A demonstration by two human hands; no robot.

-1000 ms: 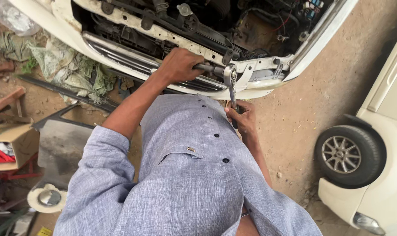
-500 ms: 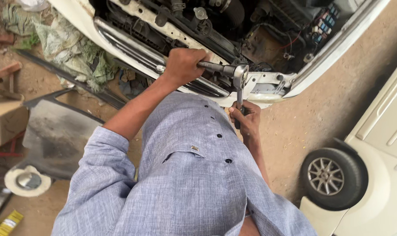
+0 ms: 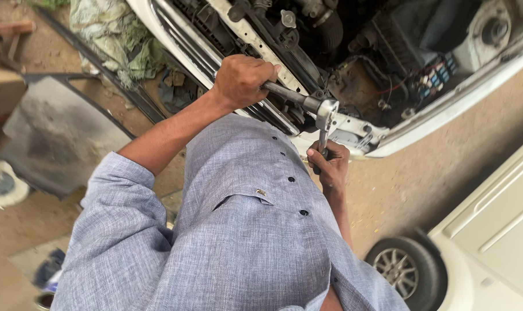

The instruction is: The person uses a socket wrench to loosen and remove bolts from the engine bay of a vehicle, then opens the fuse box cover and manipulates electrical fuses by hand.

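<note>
My left hand (image 3: 241, 80) is shut around a long metal extension bar (image 3: 290, 95) that lies along the front edge of an open white car's engine bay (image 3: 353, 52). The bar ends in a chrome ratchet wrench (image 3: 325, 118) whose handle points down toward me. My right hand (image 3: 329, 164) grips the lower end of that handle, just in front of the car's white bumper (image 3: 353, 129). My grey-blue buttoned shirt (image 3: 244, 230) fills the lower middle of the view, with the left sleeve rolled to the elbow.
A second white car with a wheel (image 3: 402, 270) stands at the lower right. A dark flat panel (image 3: 54, 132) lies on the dirt ground at left, with crumpled cloth (image 3: 114, 40) behind it and a round white object (image 3: 2, 184) at the left edge.
The view has moved closer to the engine bay. My left hand has slid along the bar toward the car, and the ratchet handle with my right hand has swung slightly rightward.
</note>
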